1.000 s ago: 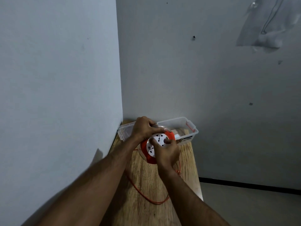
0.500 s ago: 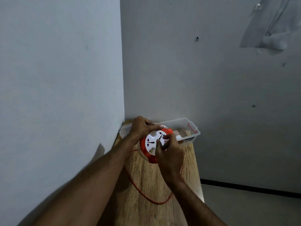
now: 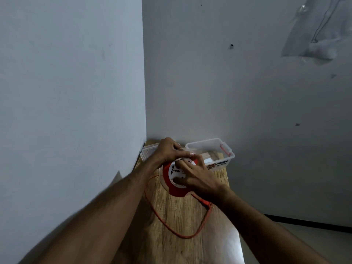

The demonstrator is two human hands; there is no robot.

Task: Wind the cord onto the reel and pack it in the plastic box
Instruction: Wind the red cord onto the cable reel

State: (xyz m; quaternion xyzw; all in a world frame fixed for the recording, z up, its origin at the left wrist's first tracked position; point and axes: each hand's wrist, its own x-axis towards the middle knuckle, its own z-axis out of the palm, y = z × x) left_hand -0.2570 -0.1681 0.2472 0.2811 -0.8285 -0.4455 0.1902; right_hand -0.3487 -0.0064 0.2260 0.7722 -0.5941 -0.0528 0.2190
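Single head view, looking forward and down, near the hands, table (image 3: pixel 182 216) in a wall corner

- A wooden bench (image 3: pixel 182 221) with a light grain stands pushed into the corner where two walls meet.
- The left wall (image 3: pixel 72 92) is plain and pale, with a shadow low down.
- The back wall (image 3: pixel 228 96) is greyish and carries a few small dark marks, among them a small dark peg or nail (image 3: pixel 232 45).
- A crumpled sheet of clear plastic (image 3: pixel 320 35) hangs on the back wall at the upper right.
- A dark baseboard (image 3: pixel 312 223) runs along the foot of the back wall, above a pale floor (image 3: pixel 308 242).
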